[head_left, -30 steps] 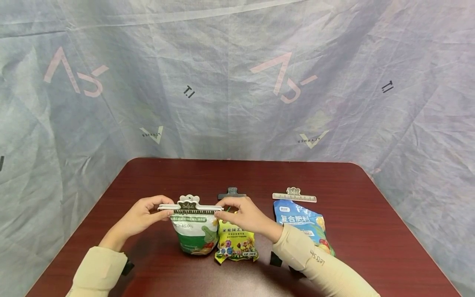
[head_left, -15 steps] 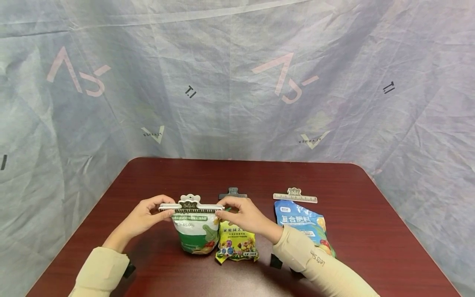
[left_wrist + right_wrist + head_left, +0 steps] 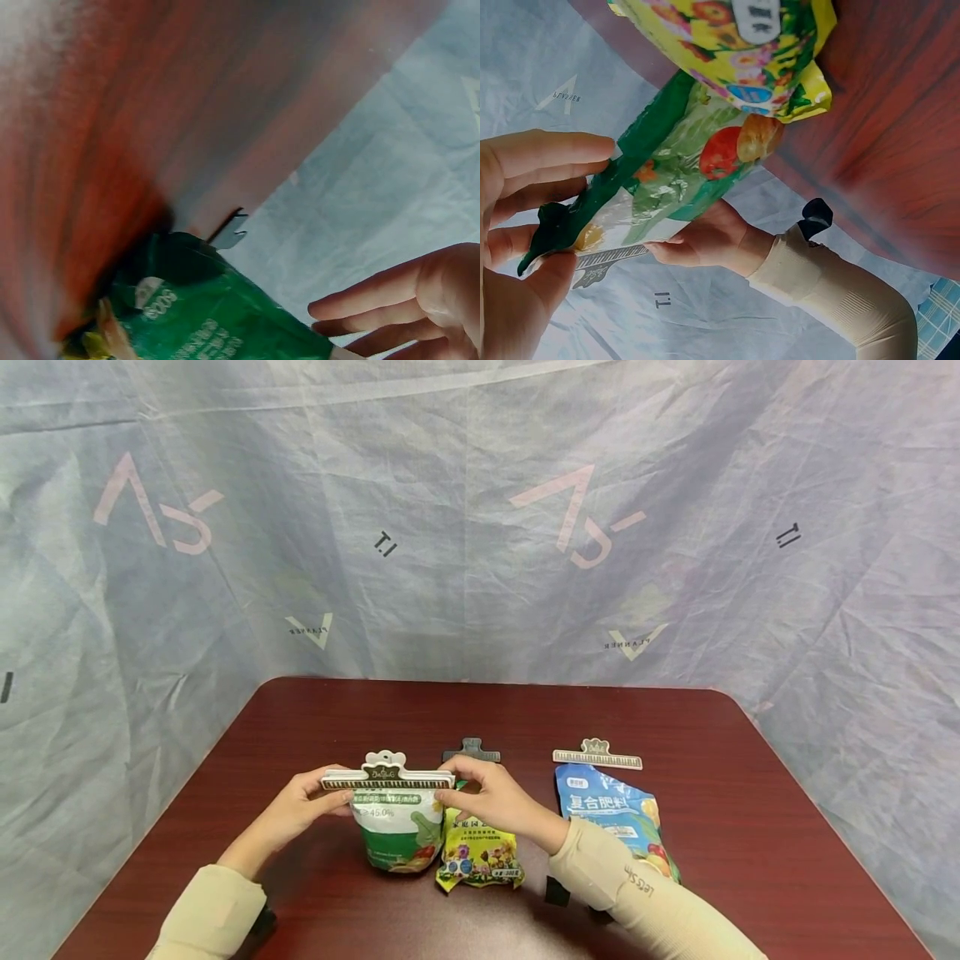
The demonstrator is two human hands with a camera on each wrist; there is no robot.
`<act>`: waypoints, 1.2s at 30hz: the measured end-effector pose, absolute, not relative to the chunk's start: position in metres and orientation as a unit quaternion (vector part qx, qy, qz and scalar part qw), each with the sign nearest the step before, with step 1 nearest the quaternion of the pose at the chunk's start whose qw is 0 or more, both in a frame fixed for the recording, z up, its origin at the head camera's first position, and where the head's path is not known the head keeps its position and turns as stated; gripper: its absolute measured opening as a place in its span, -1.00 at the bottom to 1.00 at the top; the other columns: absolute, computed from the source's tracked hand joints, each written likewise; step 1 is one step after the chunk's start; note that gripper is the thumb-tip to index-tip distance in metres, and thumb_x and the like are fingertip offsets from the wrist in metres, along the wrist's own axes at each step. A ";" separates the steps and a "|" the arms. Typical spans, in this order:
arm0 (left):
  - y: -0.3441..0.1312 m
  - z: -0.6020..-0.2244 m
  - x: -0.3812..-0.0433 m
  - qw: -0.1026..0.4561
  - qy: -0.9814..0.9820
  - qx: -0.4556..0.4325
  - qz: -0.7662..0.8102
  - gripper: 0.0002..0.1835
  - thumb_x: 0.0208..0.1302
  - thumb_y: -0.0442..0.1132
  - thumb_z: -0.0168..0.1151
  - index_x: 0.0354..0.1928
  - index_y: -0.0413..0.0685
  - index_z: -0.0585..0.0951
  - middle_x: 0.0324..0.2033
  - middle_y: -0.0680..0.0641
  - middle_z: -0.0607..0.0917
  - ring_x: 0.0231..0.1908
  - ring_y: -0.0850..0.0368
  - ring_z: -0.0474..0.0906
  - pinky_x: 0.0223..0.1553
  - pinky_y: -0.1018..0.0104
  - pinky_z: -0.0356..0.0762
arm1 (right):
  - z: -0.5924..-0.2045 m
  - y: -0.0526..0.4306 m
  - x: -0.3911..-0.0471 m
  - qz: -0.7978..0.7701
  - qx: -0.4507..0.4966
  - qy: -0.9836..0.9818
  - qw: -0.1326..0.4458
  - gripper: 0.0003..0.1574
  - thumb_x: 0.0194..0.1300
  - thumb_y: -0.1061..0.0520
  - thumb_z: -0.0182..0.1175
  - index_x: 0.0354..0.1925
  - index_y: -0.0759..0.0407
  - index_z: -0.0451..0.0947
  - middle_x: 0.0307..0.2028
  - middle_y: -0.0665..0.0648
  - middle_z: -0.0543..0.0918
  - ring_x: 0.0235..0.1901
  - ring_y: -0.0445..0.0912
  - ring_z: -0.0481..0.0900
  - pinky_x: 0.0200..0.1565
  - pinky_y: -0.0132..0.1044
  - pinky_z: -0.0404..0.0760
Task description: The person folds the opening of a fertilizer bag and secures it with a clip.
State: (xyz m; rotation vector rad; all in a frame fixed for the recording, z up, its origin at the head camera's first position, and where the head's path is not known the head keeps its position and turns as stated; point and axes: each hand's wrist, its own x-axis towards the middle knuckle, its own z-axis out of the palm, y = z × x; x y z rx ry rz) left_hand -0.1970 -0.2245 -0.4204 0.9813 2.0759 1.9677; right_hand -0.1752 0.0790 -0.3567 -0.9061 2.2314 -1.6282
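Observation:
A white-and-green fertilizer bag [image 3: 397, 827] stands left of centre, a long white clip [image 3: 386, 781] with a piano-key pattern across its top. My left hand [image 3: 311, 797] holds the clip's left end, thumb in front. In the left wrist view its fingers [image 3: 390, 307] lie fairly straight beside the bag's back; the thumb is hidden there. At the clip's other end my right hand [image 3: 491, 793] pinches with thumb and fingers. The right wrist view shows its thumb [image 3: 551, 281] at the clip's end and the other fingers behind the bag.
Just right of that bag is a yellow flower-printed bag [image 3: 482, 852], a dark clip [image 3: 471, 750] behind it. A blue bag [image 3: 607, 806] lies farther right, partly under the right sleeve, with another piano-key clip [image 3: 596, 756] behind it. The red-brown table [image 3: 315, 710] meets a grey cloth backdrop [image 3: 480, 568].
My left hand has slid a little lower at the clip's left end, its fingers now less on top. The right hand, the bag and the clip stay nearly still.

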 end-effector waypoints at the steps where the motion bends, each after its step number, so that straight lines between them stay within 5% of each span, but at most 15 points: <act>1: -0.224 -0.422 -0.197 0.066 0.683 0.319 0.653 -0.65 0.27 -0.54 -0.01 -0.01 -0.02 0.53 -0.18 0.03 0.63 -0.23 0.14 0.61 -0.29 -0.06 0.52 | -0.360 0.079 -0.177 -0.560 -0.308 0.760 0.120 -0.80 0.26 0.28 0.12 -0.11 0.20 0.51 -0.28 0.18 0.59 -0.38 -0.15 0.62 -0.42 -0.22 0.62; 8: -0.224 -0.429 -0.194 0.109 0.662 0.309 0.674 -0.58 0.29 -0.52 -0.04 0.03 0.15 0.50 -0.14 0.07 0.61 -0.19 0.14 0.60 -0.24 -0.08 0.50 | -0.384 0.079 -0.190 -0.582 -0.282 0.746 0.159 -0.79 0.29 0.13 0.13 -0.08 0.02 0.49 -0.21 0.09 0.56 -0.24 0.05 0.62 -0.36 0.02 0.60; 15: -0.224 -0.430 -0.192 0.123 0.676 0.297 0.663 -0.55 0.19 -0.53 0.09 0.02 0.14 0.48 -0.15 0.07 0.61 -0.16 0.19 0.59 -0.25 -0.07 0.51 | -0.388 0.080 -0.191 -0.594 -0.263 0.736 0.193 -0.71 0.32 0.03 0.10 0.01 -0.03 0.43 -0.12 0.12 0.53 -0.22 -0.05 0.63 -0.35 0.03 0.60; 28: -0.216 -0.429 -0.190 0.085 0.680 0.298 0.665 -0.59 0.18 -0.56 0.09 -0.04 0.08 0.50 -0.20 0.07 0.64 -0.21 0.19 0.60 -0.31 0.02 0.57 | -0.389 0.079 -0.187 -0.600 -0.254 0.738 0.176 -0.58 0.34 0.07 0.08 0.12 0.18 0.36 -0.26 0.19 0.55 -0.23 0.11 0.60 -0.26 0.04 0.58; 36: -0.216 -0.431 -0.192 0.056 0.689 0.293 0.661 -0.60 0.18 -0.56 0.09 -0.08 0.11 0.55 -0.20 0.10 0.64 -0.27 0.19 0.62 -0.35 0.02 0.57 | -0.394 0.073 -0.188 -0.606 -0.248 0.737 0.166 -0.74 0.34 0.08 0.07 -0.13 0.26 0.38 -0.33 0.26 0.53 -0.28 0.12 0.62 -0.30 0.04 0.59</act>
